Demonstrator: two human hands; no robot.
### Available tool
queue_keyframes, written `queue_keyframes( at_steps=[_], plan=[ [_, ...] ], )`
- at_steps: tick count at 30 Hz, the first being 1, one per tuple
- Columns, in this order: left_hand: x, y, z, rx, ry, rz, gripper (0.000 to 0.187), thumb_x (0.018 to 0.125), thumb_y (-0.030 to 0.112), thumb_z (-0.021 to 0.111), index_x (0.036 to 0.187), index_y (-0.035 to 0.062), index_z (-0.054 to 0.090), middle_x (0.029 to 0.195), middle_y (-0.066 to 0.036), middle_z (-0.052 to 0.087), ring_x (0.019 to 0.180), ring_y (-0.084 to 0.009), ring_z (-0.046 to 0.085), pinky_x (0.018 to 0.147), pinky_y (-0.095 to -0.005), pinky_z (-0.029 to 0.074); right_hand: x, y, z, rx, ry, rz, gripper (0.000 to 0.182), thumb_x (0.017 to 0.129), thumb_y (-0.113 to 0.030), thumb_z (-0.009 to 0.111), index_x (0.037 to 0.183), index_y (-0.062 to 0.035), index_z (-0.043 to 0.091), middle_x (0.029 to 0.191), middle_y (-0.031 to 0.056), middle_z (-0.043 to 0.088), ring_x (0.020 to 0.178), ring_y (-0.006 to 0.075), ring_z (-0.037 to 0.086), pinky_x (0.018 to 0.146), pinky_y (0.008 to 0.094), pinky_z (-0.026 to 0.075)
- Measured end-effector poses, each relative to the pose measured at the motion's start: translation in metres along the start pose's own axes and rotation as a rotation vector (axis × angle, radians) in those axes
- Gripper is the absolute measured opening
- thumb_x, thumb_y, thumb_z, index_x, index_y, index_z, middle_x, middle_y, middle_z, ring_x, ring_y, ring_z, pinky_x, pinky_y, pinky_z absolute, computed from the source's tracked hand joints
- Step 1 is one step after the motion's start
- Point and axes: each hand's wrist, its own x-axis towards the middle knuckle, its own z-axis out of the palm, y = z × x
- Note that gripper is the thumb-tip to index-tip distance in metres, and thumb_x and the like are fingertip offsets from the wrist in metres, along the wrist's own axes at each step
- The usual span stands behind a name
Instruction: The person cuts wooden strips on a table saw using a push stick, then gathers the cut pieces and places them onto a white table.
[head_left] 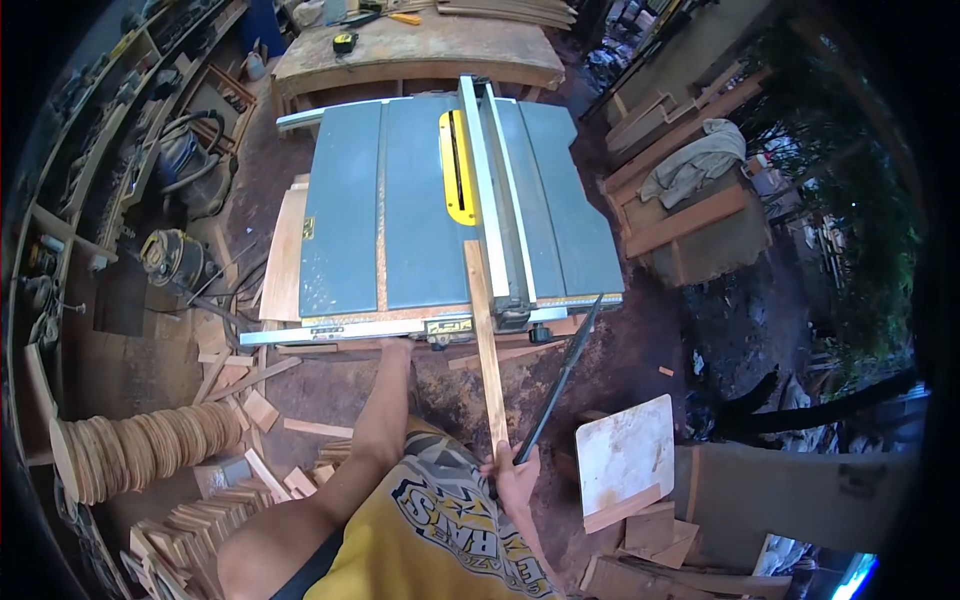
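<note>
A table saw with a grey-blue top (345, 200) stands in front of me. Its yellow throat plate (457, 170) lies left of the long metal fence (485, 190). My right hand (515, 475) is closed around the near end of a narrow wooden strip (484, 340), whose far end rests on the saw top along the fence, just short of the throat plate. A thin dark stick (567, 375) also sits in that hand, slanting up to the saw's right front corner. Reaching under the front rail (340, 332), my left hand (397, 346) has its fingers hidden.
Behind the saw is a wooden workbench (420, 50) with a tape measure (345, 42). Round wooden discs (150, 450) and stacked offcuts (215, 525) lie at my left. A vacuum (175, 258) stands farther left. A white board (627, 455) leans at my right.
</note>
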Motion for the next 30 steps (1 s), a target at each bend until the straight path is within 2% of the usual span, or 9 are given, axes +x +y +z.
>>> queue_keyframes(
  at_steps=[6,9,11,13,16,20,23,28,30],
  plan=[
    [-0.041,0.001,0.000,0.136,0.103,-0.064,0.030,0.099,0.037,0.039,0.097,0.0119,0.056,0.080,-0.002,0.059,0.058,-0.0173,0.048,0.059,-0.0282,0.046,0.001,-0.002,0.006,0.006,-0.001,-0.014,0.027,0.094,-0.016,0.062,0.099,-0.0063,0.037,0.070,0.0132,0.059,0.049,0.0195,0.061,0.046,0.0314,0.052],
    [-0.061,0.008,-0.030,0.634,-0.128,-0.037,0.028,0.098,0.032,0.042,0.101,0.0094,0.059,0.082,-0.003,0.060,0.063,-0.0183,0.052,0.065,-0.0282,0.047,0.005,0.000,0.008,0.020,0.001,0.003,0.026,0.094,-0.015,0.061,0.099,-0.0065,0.037,0.071,0.0132,0.060,0.050,0.0191,0.061,0.046,0.0316,0.052],
    [-0.079,0.017,-0.067,1.169,-0.477,0.213,0.026,0.096,0.020,0.049,0.111,0.0033,0.062,0.090,-0.008,0.063,0.078,-0.0225,0.060,0.081,-0.0321,0.049,0.011,0.004,0.008,0.029,-0.006,0.017,0.026,0.094,-0.016,0.061,0.099,-0.0066,0.037,0.072,0.0133,0.060,0.050,0.0191,0.062,0.046,0.0313,0.053],
    [-0.153,0.024,-0.067,1.322,-0.845,0.716,0.022,0.092,0.010,0.054,0.110,0.0021,0.063,0.088,-0.007,0.065,0.074,-0.0230,0.060,0.073,-0.0321,0.049,0.019,0.008,0.008,0.018,-0.018,0.009,0.027,0.094,-0.016,0.061,0.100,-0.0067,0.037,0.072,0.0134,0.060,0.051,0.0193,0.062,0.046,0.0312,0.053],
    [-0.232,0.031,-0.013,1.336,-1.015,1.048,0.034,0.086,0.002,0.058,0.120,-0.0017,0.060,0.092,-0.013,0.066,0.083,-0.0265,0.062,0.081,-0.0361,0.049,0.025,0.020,0.011,0.008,-0.031,-0.006,0.029,0.093,-0.018,0.063,0.099,-0.0058,0.037,0.071,0.0136,0.061,0.051,0.0194,0.063,0.045,0.0308,0.053],
    [-0.217,-0.003,0.057,1.322,-0.787,1.167,0.030,0.087,0.005,0.059,0.116,-0.0035,0.063,0.092,-0.016,0.066,0.082,-0.0222,0.065,0.075,-0.0319,0.051,0.035,0.025,0.012,0.031,-0.024,-0.034,0.032,0.092,-0.021,0.065,0.097,-0.0037,0.038,0.071,0.0163,0.063,0.052,0.0201,0.065,0.044,0.0307,0.054],
    [-0.191,-0.017,0.091,1.607,-0.692,1.035,0.031,0.082,0.009,0.061,0.110,-0.0047,0.066,0.085,-0.018,0.068,0.077,-0.0239,0.067,0.074,-0.0325,0.052,0.035,0.023,0.011,0.028,-0.047,-0.045,0.032,0.092,-0.020,0.064,0.098,-0.0032,0.038,0.072,0.0170,0.063,0.053,0.0203,0.065,0.044,0.0310,0.054],
    [-0.174,-0.018,0.094,1.591,-0.696,0.974,0.032,0.080,0.011,0.060,0.106,-0.0048,0.068,0.086,-0.019,0.066,0.079,-0.0324,0.066,0.078,-0.0396,0.052,0.041,0.025,0.008,0.125,-0.119,-0.005,0.032,0.089,-0.016,0.068,0.098,-0.0027,0.039,0.073,0.0165,0.063,0.055,0.0196,0.066,0.050,0.0314,0.055],
    [-0.173,-0.018,0.097,1.610,-0.720,0.957,0.033,0.080,0.011,0.059,0.108,-0.0045,0.068,0.085,-0.020,0.066,0.079,-0.0334,0.066,0.078,-0.0399,0.052,0.046,0.034,0.002,-0.085,-0.151,-0.165,0.032,0.085,-0.014,0.071,0.095,-0.0026,0.043,0.074,0.0157,0.064,0.060,0.0206,0.067,0.055,0.0323,0.054]
  ],
)
